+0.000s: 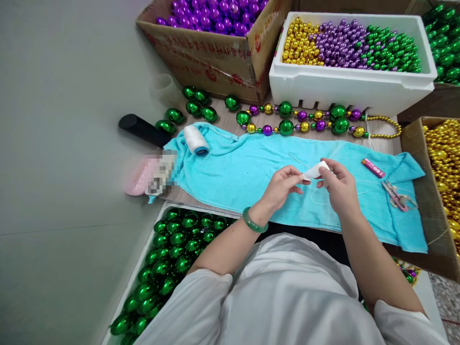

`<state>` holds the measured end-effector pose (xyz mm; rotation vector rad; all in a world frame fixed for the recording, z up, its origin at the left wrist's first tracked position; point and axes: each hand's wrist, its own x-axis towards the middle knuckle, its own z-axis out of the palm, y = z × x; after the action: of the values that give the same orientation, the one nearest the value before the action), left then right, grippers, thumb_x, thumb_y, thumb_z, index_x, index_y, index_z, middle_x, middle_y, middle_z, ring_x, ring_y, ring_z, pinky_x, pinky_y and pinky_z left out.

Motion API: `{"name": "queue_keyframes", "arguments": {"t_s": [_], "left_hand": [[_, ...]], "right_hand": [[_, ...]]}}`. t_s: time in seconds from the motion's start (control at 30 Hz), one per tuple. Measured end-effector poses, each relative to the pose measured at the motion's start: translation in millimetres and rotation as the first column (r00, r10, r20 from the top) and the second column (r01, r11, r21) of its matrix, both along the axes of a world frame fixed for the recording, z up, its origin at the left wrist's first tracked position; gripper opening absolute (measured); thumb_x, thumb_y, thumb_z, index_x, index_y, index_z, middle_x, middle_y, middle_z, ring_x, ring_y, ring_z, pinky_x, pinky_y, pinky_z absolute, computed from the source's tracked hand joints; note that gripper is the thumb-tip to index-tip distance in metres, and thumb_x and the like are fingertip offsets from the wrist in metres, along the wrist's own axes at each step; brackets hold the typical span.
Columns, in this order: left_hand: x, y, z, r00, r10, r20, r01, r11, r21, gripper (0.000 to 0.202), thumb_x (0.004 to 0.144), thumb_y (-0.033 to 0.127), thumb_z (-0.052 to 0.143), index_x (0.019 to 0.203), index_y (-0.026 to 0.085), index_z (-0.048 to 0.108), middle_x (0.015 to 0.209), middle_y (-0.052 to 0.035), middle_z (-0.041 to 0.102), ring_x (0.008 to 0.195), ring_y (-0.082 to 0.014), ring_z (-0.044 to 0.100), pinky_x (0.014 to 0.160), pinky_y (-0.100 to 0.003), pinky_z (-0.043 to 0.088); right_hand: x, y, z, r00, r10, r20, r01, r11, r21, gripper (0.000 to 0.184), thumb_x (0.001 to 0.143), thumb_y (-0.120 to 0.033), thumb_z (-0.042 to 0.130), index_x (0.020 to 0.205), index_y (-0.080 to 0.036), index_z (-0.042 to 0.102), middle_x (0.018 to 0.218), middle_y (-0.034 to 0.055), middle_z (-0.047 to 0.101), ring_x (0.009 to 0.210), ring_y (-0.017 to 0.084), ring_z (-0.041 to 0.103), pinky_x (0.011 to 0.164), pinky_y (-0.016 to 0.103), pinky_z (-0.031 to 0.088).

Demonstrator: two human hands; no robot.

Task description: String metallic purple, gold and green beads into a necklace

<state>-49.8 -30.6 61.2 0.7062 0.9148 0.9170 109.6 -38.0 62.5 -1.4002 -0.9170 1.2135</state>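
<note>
Both my hands meet over a turquoise towel (237, 172) spread on the table. My left hand (282, 186), with a green bangle (253, 222) on its wrist, pinches one end of a small white piece (316, 170). My right hand (338, 187) grips the other end with curled fingers. A thin white thread (325, 195) loops on the towel just below my hands. A fine needle or wire (296, 160) lies on the towel just beyond them.
A strung bead necklace (305, 120) lies beyond the towel, in front of a white foam box (352, 86) of gold, purple and green beads. Thread spool (196, 139), pink lighter (373, 167) and scissors (395, 195) rest on the towel. Boxes of green (172, 249), purple (215, 14) and gold (443, 158) beads surround.
</note>
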Motion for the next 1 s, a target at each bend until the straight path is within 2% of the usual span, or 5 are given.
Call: {"name": "queue_keyframes", "arguments": {"t_s": [0.2,0.37,0.63,0.77,1.0], "left_hand": [[8.9,-1.9,-10.9,0.996,0.087,-0.004,-0.087,0.994,0.064,0.032,0.071,0.026,0.069,0.101,0.018,0.064,0.080,-0.0001,0.067,0.073,-0.0117,0.066,0.055,-0.019,0.048],[13.2,-3.6,-10.2,0.994,0.109,0.014,-0.109,0.993,0.042,0.024,0.072,0.031,0.068,0.089,0.014,0.069,0.083,-0.0033,0.068,0.075,-0.0120,0.064,0.061,-0.021,0.050],[21.0,-3.3,-10.0,0.987,0.152,-0.040,-0.153,0.988,-0.003,0.032,0.070,0.028,0.075,0.094,0.018,0.057,0.073,0.0025,0.063,0.064,-0.0082,0.061,0.060,-0.020,0.046],[19.3,-1.4,-14.5,0.989,0.141,-0.047,-0.143,0.989,-0.042,0.028,0.072,0.031,0.072,0.091,0.016,0.058,0.074,0.0013,0.063,0.064,-0.0085,0.061,0.058,-0.020,0.046],[12.8,-1.5,-13.7,0.994,0.107,0.000,-0.107,0.994,-0.021,0.035,0.067,0.020,0.071,0.100,0.018,0.060,0.072,0.0052,0.057,0.064,-0.0067,0.060,0.061,-0.019,0.045]], "right_hand": [[-6.3,0.2,3.6,1.000,-0.002,0.019,0.002,1.000,-0.009,0.041,0.073,-0.043,0.071,0.103,-0.018,0.063,0.085,0.0011,0.065,0.060,0.011,0.059,0.053,0.025,0.047],[-10.2,-1.3,10.6,0.995,-0.031,0.095,0.032,0.999,-0.007,0.040,0.072,-0.042,0.070,0.104,-0.019,0.063,0.083,0.0004,0.065,0.056,0.010,0.055,0.053,0.027,0.049],[-16.1,-4.3,8.7,0.993,-0.001,0.122,0.001,1.000,-0.002,0.039,0.074,-0.043,0.068,0.105,-0.020,0.062,0.088,0.0020,0.067,0.058,0.011,0.058,0.055,0.028,0.051],[-18.4,-4.9,9.2,0.996,-0.009,0.093,0.010,1.000,-0.010,0.040,0.072,-0.043,0.071,0.104,-0.020,0.062,0.086,0.0021,0.067,0.061,0.013,0.060,0.057,0.029,0.053],[-10.8,-1.5,4.0,0.996,-0.049,0.074,0.049,0.999,-0.003,0.038,0.073,-0.040,0.071,0.104,-0.019,0.063,0.084,0.0009,0.065,0.060,0.011,0.060,0.055,0.027,0.052]]}}
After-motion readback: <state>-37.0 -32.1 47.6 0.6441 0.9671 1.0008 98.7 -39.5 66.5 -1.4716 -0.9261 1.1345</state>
